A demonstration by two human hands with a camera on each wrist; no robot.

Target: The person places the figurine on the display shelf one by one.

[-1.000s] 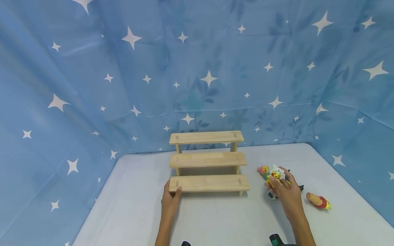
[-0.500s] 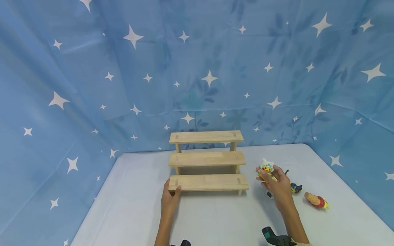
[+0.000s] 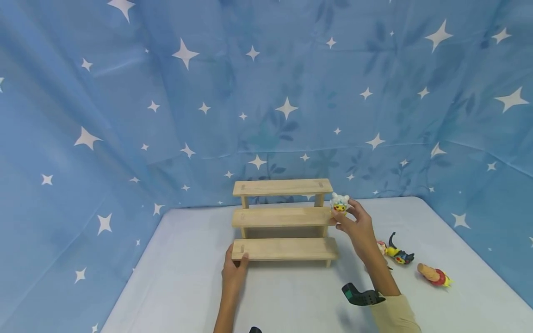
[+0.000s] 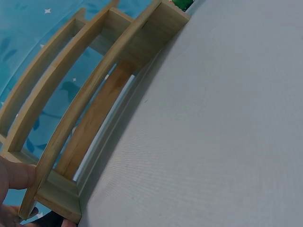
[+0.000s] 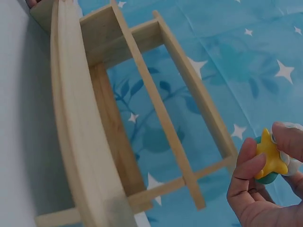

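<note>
A three-step wooden display shelf (image 3: pixel 287 249) stands at the back of the white table. My left hand (image 3: pixel 234 273) grips the left end of its lowest step, thumb on top; the left wrist view shows the thumb (image 4: pixel 21 176) against that board. My right hand (image 3: pixel 359 227) pinches a small toy figurine (image 3: pixel 339 203) with a white eared hood and a yellow face, upright at the right end of the middle step. From the right wrist view, the figurine's underside (image 5: pixel 271 158) appears yellow and green, between thumb and fingers, with the shelf to its left.
More figurines lie right of the shelf: a black and yellow one (image 3: pixel 400 255), a partly hidden pinkish one (image 3: pixel 381 247) behind the right forearm, and a red and tan one (image 3: pixel 435 275) farther right. A blue star-patterned curtain (image 3: pixel 266 129) hangs close behind the shelf.
My right hand has lifted the white-hooded figurine from the group on the right and carried it up and left to the shelf's middle step. The left hand keeps its hold.
</note>
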